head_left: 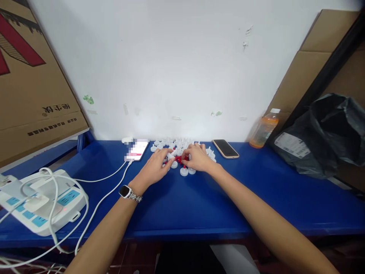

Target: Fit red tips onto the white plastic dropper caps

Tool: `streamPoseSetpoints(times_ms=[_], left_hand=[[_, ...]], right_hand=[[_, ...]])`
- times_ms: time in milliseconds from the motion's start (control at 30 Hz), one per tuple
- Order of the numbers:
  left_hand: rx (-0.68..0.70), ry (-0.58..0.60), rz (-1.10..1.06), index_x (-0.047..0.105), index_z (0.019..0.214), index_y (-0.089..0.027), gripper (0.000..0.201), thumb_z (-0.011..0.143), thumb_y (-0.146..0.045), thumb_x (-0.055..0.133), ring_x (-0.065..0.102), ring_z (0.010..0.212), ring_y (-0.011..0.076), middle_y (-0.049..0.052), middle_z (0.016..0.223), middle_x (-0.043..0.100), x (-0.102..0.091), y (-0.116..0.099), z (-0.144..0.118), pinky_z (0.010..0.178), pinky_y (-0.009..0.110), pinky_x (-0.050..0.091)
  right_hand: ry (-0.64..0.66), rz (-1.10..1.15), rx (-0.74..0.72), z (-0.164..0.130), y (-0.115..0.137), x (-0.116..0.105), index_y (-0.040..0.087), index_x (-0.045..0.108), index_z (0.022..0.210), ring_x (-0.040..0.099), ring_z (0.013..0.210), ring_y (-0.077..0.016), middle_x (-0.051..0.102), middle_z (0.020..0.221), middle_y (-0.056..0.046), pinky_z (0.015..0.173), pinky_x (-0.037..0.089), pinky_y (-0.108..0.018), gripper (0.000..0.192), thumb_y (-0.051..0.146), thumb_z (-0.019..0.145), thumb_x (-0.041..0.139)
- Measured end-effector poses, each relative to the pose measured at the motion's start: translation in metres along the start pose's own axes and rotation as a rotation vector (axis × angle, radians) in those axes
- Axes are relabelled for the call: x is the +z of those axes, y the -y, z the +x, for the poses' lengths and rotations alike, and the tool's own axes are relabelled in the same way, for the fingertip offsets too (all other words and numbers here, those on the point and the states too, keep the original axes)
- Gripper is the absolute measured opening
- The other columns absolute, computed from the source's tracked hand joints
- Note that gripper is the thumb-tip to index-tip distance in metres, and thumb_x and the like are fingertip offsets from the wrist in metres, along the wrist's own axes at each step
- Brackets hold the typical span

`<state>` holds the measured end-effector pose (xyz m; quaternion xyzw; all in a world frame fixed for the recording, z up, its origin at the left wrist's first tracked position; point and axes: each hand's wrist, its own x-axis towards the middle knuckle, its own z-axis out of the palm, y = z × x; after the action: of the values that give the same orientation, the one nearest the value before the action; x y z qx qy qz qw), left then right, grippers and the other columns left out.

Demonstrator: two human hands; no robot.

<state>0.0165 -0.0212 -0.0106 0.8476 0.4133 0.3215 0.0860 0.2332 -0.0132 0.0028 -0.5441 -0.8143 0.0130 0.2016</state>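
Observation:
Many white round nozzle caps [174,164] lie clustered on the blue table, close to the wall. My left hand [153,167], with a watch on its wrist, pinches a white nozzle cap [170,156] between thumb and fingers. Small red tips [178,159] are heaped between my two hands. My right hand [196,158] reaches over that heap with curled fingers pressed together; what they grip is too small to make out. Just below its fingertips stands a white cap with a red tip [184,172]. Part of the cluster is hidden behind both hands.
A charging phone [139,149] lies left of the caps, another phone [226,148] right. A power strip [42,205] with loose white cables occupies the left side. An orange drink bottle [264,128], a black plastic bag [316,137] and cardboard [302,72] stand right; a large box [37,83] left.

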Motion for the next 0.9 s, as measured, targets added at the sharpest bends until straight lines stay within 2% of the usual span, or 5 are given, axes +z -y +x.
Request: streamPoseSetpoints(times_ms=[267,367,533,767,900], left_hand=[[-0.004,0.048,-0.004,0.055,0.125,-0.021,0.042,0.099,-0.051,0.041,0.056,0.112,0.0262,0.009,0.119,0.062,0.002,-0.007,-0.001,0.099,0.045,0.045],[0.010,0.051,-0.006,0.053,0.126,-0.021,0.042,0.099,-0.050,0.040,0.056,0.112,0.0262,0.009,0.120,0.062,0.003,-0.008,-0.001,0.100,0.046,0.045],[0.056,0.036,-0.003,0.047,0.134,-0.021,0.042,0.102,-0.045,0.034,0.056,0.110,0.0255,0.010,0.120,0.060,0.004,-0.014,-0.002,0.098,0.046,0.047],[0.106,0.009,-0.004,0.039,0.141,-0.020,0.044,0.104,-0.042,0.031,0.053,0.118,0.0267,0.013,0.127,0.056,0.005,-0.021,-0.003,0.102,0.047,0.046],[0.112,-0.020,-0.016,0.037,0.141,-0.020,0.043,0.104,-0.041,0.030,0.053,0.117,0.0268,0.014,0.127,0.055,0.010,-0.022,-0.003,0.101,0.048,0.047]], right_hand=[[0.038,-0.033,0.004,0.002,0.000,0.002,0.021,0.073,0.073,0.050,0.096,-0.0274,0.066,0.088,-0.009,0.087,0.028,-0.043,0.013,0.026,0.082,0.065],[-0.106,0.285,0.066,0.002,0.000,0.000,0.020,0.070,0.073,0.055,0.088,-0.0228,0.068,0.082,-0.005,0.086,0.034,-0.040,0.016,0.031,0.083,0.064],[-0.270,0.999,0.173,-0.004,0.010,0.000,0.018,0.065,0.076,0.053,0.063,-0.0149,0.063,0.068,0.000,0.062,0.042,-0.029,0.034,0.051,0.076,0.071],[-0.273,1.187,0.208,-0.009,0.023,0.010,0.018,0.062,0.070,0.051,0.058,-0.0125,0.059,0.062,0.001,0.058,0.042,-0.027,0.043,0.059,0.070,0.074],[-0.391,1.169,0.186,-0.011,0.031,0.018,0.019,0.060,0.071,0.051,0.058,-0.0128,0.059,0.064,0.001,0.058,0.043,-0.027,0.040,0.057,0.075,0.071]])
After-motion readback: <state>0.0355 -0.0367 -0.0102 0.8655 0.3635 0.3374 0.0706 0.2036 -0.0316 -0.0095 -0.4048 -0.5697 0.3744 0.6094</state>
